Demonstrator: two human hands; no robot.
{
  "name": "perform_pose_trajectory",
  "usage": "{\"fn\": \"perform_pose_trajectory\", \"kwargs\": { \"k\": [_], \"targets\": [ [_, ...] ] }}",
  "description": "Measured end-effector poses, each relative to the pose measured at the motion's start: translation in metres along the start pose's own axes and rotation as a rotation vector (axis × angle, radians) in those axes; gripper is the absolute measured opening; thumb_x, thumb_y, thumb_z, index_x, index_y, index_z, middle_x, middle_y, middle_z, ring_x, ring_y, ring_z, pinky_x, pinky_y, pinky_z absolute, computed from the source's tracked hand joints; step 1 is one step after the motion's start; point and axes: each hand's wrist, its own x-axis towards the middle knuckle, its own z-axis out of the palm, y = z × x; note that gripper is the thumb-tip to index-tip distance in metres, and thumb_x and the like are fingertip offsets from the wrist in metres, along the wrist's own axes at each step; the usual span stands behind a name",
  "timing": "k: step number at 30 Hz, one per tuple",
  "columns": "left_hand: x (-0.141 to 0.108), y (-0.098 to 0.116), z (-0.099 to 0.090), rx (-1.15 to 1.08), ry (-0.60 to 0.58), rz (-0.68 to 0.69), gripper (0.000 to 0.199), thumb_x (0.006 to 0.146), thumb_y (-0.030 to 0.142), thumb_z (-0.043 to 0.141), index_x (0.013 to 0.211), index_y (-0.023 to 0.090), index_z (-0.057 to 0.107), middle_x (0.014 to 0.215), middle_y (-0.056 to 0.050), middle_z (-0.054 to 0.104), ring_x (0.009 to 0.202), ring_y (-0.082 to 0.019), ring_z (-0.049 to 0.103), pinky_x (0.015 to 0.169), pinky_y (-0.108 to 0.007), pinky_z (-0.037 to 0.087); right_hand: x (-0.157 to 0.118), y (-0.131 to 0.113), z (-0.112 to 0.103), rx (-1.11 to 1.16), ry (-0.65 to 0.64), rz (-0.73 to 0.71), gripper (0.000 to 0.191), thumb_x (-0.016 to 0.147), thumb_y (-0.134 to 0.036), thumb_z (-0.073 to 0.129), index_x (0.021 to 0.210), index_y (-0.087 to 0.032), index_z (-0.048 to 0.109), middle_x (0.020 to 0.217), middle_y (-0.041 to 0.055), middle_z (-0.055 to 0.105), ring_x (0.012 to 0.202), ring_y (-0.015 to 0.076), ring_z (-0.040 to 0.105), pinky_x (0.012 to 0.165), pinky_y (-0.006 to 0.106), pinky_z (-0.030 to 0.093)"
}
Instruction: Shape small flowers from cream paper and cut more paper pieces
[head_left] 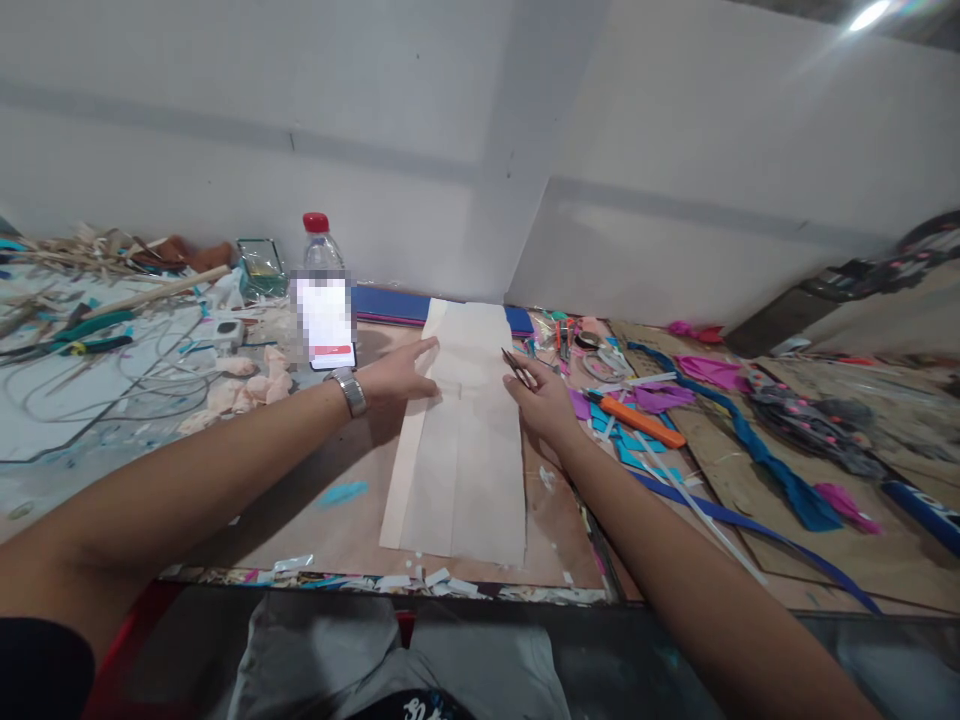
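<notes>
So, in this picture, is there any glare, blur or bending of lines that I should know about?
Head view: a bright flare sits in the top right corner; the wall seams and table edge bow outward, as a wide lens does; a pixelated patch covers the bottle label; the left hand casts a soft shadow on the cream paper; the right hand looks sharp.

Water bottle (319, 250) with red cap stands upright at the back of the surface (345, 540), near the wall. Phone (325, 322) leans in front of it, screen lit. Green-handled pliers (82, 333) lie far left among loose wires (112, 390). Orange utility knife (641, 421) lies right of centre, on blue and purple paper scraps (652, 400). Long blue strip (750, 445) runs diagonally across the right side. Dark blue sheet (390, 303) lies along the wall.
</notes>
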Motion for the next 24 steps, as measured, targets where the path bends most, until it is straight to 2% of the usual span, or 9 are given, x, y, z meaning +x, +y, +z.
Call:
{"fn": "perform_pose_trajectory", "kwargs": {
  "k": [4,7,11,13,15,19,24],
  "targets": [
    [-0.0003,0.0013,-0.0007,0.022,-0.037,0.018,0.107,0.064,0.027,0.081,0.163,0.016,0.039,0.169,-0.014,0.040,0.153,-0.036,0.042,0.126,-0.044,0.033,0.0008,0.0015,0.0002,-0.003,-0.022,0.004,0.048,0.082,-0.040,0.071,0.124,-0.019,0.075,0.134,0.0119,0.074,0.130,0.0295,0.065,0.117,0.048,0.046],
    [-0.0004,0.0019,-0.0012,0.044,-0.087,0.039,0.104,0.063,0.027,0.081,0.160,0.019,0.044,0.168,-0.011,0.042,0.155,-0.035,0.041,0.128,-0.042,0.030,0.0009,0.0025,0.0001,-0.027,-0.027,0.032,0.046,0.081,-0.038,0.073,0.124,-0.021,0.076,0.135,0.0105,0.073,0.129,0.0297,0.066,0.115,0.048,0.048],
    [0.0020,-0.0034,-0.0025,0.058,-0.058,0.003,0.108,0.068,0.028,0.077,0.165,0.014,0.033,0.167,-0.016,0.043,0.146,-0.038,0.051,0.121,-0.045,0.040,0.0028,0.0049,-0.0030,-0.058,-0.019,0.105,0.044,0.080,-0.033,0.069,0.120,-0.017,0.077,0.118,0.0110,0.079,0.112,0.0302,0.073,0.103,0.050,0.055],
    [0.0027,-0.0052,-0.0027,0.056,-0.062,-0.009,0.110,0.067,0.027,0.078,0.166,0.014,0.032,0.165,-0.017,0.045,0.139,-0.038,0.058,0.116,-0.045,0.045,0.0036,0.0045,-0.0041,-0.060,-0.018,0.115,0.042,0.081,-0.033,0.068,0.119,-0.017,0.077,0.115,0.0097,0.080,0.110,0.0292,0.073,0.102,0.048,0.056],
    [0.0019,-0.0045,-0.0021,0.052,-0.081,-0.002,0.111,0.066,0.026,0.080,0.166,0.017,0.033,0.165,-0.015,0.046,0.138,-0.036,0.059,0.116,-0.043,0.045,0.0032,0.0021,-0.0035,-0.057,-0.021,0.107,0.042,0.081,-0.033,0.068,0.119,-0.018,0.077,0.118,0.0086,0.080,0.112,0.0284,0.071,0.104,0.047,0.054],
    [-0.0019,0.0011,-0.0001,0.010,-0.114,0.050,0.107,0.067,0.021,0.079,0.165,0.017,0.036,0.166,-0.014,0.045,0.146,-0.035,0.050,0.121,-0.041,0.039,-0.0006,-0.0038,0.0008,-0.039,-0.048,0.088,0.044,0.081,-0.032,0.069,0.123,-0.020,0.076,0.127,0.0074,0.077,0.120,0.0268,0.069,0.111,0.044,0.050],
    [-0.0013,-0.0009,0.0008,-0.076,-0.051,0.000,0.103,0.066,0.020,0.080,0.161,0.013,0.043,0.152,-0.018,0.059,0.120,-0.034,0.067,0.103,-0.042,0.051,-0.0010,-0.0034,-0.0004,-0.021,-0.043,0.132,0.044,0.082,-0.032,0.067,0.123,-0.017,0.076,0.121,0.0092,0.079,0.111,0.0267,0.072,0.104,0.044,0.054]
  ]
}}
